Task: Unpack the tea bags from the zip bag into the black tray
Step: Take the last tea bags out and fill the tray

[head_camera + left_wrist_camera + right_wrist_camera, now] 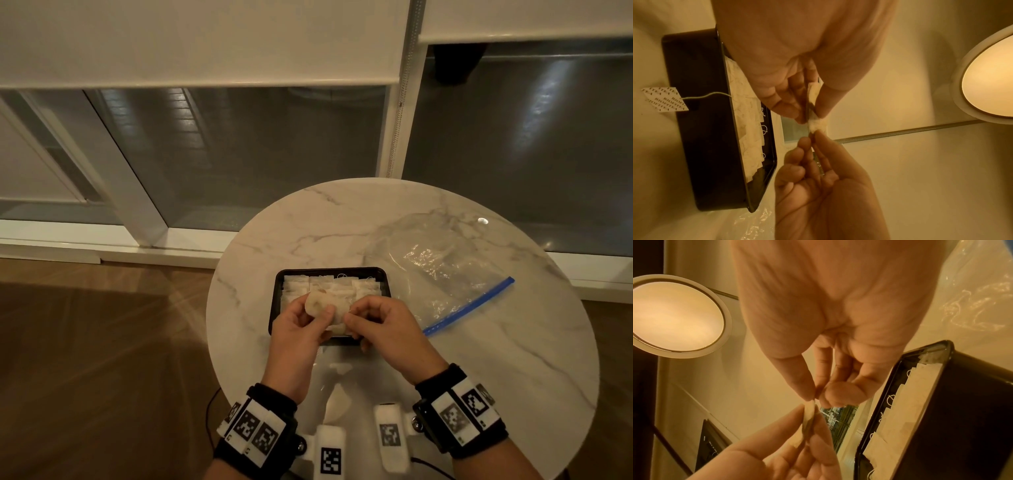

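The black tray (276,301) sits mid-table, its far part filled with rows of pale tea bags (329,284). Over its near part both hands hold one tea bag (325,305) between them. My left hand (320,313) pinches its left side with thumb and fingers. At its right edge my right hand (352,315) pinches it between thumb and forefinger. The left wrist view shows this tea bag (813,97) edge-on beside the tray (711,146). The clear zip bag (442,270) with its blue zip (472,303) lies flat to the tray's right, and I see nothing in it.
A printed paper tag (663,99) hangs on its string over the tray's outer wall. The round marble table (308,236) ends close behind the tray. Wood floor lies to the left and a glass sliding door stands behind.
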`<state>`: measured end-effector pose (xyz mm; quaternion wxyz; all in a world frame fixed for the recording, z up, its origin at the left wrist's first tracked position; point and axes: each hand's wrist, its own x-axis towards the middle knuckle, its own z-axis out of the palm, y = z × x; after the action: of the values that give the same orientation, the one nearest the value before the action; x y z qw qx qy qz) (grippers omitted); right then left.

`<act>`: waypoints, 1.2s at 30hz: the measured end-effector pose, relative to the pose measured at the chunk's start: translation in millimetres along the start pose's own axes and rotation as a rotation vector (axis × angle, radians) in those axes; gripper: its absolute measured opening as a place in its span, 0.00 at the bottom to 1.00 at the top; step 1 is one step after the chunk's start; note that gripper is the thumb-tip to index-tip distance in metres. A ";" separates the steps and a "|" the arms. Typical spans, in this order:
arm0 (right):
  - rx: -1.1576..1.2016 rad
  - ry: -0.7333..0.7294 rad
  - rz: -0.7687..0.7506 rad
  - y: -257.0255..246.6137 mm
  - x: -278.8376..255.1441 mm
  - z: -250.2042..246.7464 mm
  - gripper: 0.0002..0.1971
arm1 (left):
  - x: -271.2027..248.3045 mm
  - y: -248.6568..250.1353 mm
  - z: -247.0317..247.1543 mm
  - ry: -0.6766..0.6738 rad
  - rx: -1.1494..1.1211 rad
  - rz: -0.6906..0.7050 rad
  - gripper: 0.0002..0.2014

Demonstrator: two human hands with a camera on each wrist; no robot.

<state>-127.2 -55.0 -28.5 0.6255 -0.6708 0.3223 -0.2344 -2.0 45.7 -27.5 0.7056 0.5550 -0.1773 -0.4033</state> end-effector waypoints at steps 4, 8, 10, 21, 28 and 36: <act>-0.030 0.016 -0.025 -3.4 0.3 2.5 0.02 | 1.7 -3.5 -3.8 0.025 0.020 0.017 0.11; -0.081 0.003 -0.049 -6.4 -1.7 1.4 0.03 | 1.7 -5.0 -4.2 0.027 0.030 0.020 0.09; -0.126 0.009 -0.061 -7.9 -1.8 -0.5 0.03 | 1.8 -5.1 -3.8 0.022 0.030 0.017 0.09; -0.147 0.058 -0.091 -9.8 0.3 -3.0 0.05 | 1.6 -6.9 -2.8 0.005 0.047 -0.018 0.07; -0.226 0.085 -0.116 -12.9 4.1 -4.5 0.07 | 1.4 -10.2 4.0 0.050 0.096 -0.030 0.12; -0.412 0.100 -0.006 -14.2 10.9 -32.0 0.06 | 7.8 -8.5 -3.7 0.182 0.175 0.006 0.10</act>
<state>-140.7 -84.8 -11.9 0.4576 -0.7730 0.3920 -0.1984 2.1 41.6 -38.0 0.6689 0.6481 -0.1489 -0.3321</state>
